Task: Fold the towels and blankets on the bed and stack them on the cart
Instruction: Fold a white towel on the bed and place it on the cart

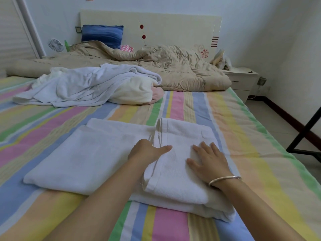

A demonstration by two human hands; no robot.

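A white towel (90, 157) lies part-folded on the striped bed sheet (251, 153), its right third doubled over to the left. My left hand (147, 151) rests at the folded edge, thumb stretched out on top and fingers hidden under the flap. My right hand (208, 160), a bangle on the wrist, presses flat with spread fingers on the folded part. Farther back lies a loose heap of white towels (90, 84) over a cream blanket (137, 93) with a bit of pink cloth showing.
A rumpled beige quilt (173, 66) and a blue pillow (102, 34) lie at the headboard. A white nightstand (243, 80) stands at the right. A black frame leg (305, 134) stands on the floor by the bed's right edge.
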